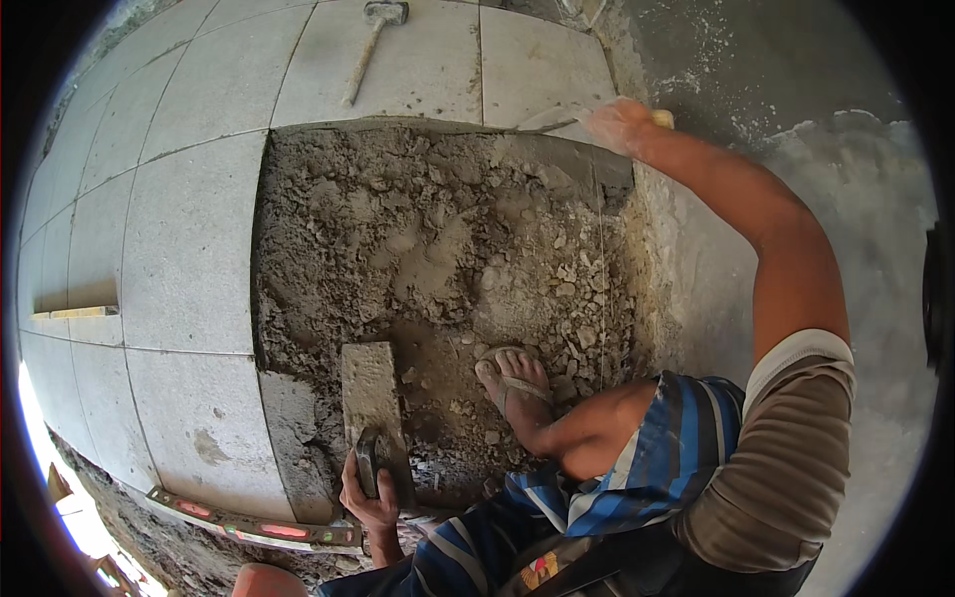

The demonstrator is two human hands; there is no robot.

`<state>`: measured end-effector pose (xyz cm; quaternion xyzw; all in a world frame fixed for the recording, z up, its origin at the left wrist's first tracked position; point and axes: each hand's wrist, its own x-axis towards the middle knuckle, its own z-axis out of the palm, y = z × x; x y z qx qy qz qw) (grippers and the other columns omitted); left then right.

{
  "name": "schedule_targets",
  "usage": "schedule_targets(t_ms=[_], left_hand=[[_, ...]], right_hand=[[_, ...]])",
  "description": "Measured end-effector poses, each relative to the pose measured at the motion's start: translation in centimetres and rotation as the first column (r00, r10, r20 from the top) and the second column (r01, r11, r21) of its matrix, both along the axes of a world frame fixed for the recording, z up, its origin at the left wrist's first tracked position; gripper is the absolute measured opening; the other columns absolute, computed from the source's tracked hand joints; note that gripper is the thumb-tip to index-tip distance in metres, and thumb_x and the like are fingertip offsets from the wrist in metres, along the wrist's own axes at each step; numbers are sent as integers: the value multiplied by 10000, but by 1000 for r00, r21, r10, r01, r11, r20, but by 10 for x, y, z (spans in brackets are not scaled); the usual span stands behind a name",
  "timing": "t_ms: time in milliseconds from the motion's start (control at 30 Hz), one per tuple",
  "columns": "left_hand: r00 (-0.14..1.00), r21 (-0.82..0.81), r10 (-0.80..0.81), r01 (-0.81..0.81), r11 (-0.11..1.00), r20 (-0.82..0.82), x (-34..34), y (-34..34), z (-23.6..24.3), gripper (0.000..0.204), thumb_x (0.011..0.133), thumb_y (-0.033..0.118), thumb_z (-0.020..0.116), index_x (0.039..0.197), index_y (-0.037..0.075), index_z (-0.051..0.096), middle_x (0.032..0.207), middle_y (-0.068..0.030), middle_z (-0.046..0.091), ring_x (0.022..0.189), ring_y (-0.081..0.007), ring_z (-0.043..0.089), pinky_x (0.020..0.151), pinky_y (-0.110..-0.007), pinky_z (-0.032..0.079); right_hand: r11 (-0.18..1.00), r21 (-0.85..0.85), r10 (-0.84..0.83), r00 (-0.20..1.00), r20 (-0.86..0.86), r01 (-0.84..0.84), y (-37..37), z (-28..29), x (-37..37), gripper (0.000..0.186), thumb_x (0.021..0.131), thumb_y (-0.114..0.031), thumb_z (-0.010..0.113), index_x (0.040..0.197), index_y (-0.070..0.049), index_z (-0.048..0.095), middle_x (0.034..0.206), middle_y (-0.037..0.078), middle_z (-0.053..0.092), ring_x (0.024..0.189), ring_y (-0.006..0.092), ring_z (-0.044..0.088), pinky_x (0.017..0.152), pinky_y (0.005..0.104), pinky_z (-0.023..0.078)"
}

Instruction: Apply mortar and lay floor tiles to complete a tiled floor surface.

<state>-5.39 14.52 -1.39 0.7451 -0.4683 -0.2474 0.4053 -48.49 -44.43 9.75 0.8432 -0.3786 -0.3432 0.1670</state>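
My left hand (370, 497) is closed on the dark handle of a cement-coated rectangular float (370, 373), held low over the bed of rough wet mortar and rubble (398, 229). Out at the upper right, my right hand (622, 127) is closed on a trowel with a pale handle (661, 118); its blade (557, 119) reaches left to the edge of the laid tiles. A thin string (601, 259) runs down the right part of the bed, near my sandalled foot (517, 388).
Large pale tiles (189, 249) border the bed. A mallet (383, 20) lies on the far tiles, a wooden strip (80, 312) on the left ones. A spirit level (239, 521) lies along the near tile edge. A grey concrete surface (746, 70) runs along the right.
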Motion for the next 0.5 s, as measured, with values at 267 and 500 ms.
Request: schedule_targets(t_ms=[267,500], left_hand=[[992,-81,124,-126,989,-25,2,6,10,547,923,287,702,1325,-72,612,1139,-241,731,966,-367,746,863,-407,566],[997,-29,62,-64,998,-41,5,7,8,560,935,288,695,1341,-84,589,1122,-236,716,972,-339,718,895,-405,541]], right_hand=[[971,-127,-215,972,-92,203,24,40,-35,267,965,-201,567,962,-76,803,1003,150,785,948,313,771,782,451,618],[976,-104,-183,980,77,190,23,13,-13,303,996,-185,513,1009,-43,781,1046,192,768,1010,349,751,838,459,608]])
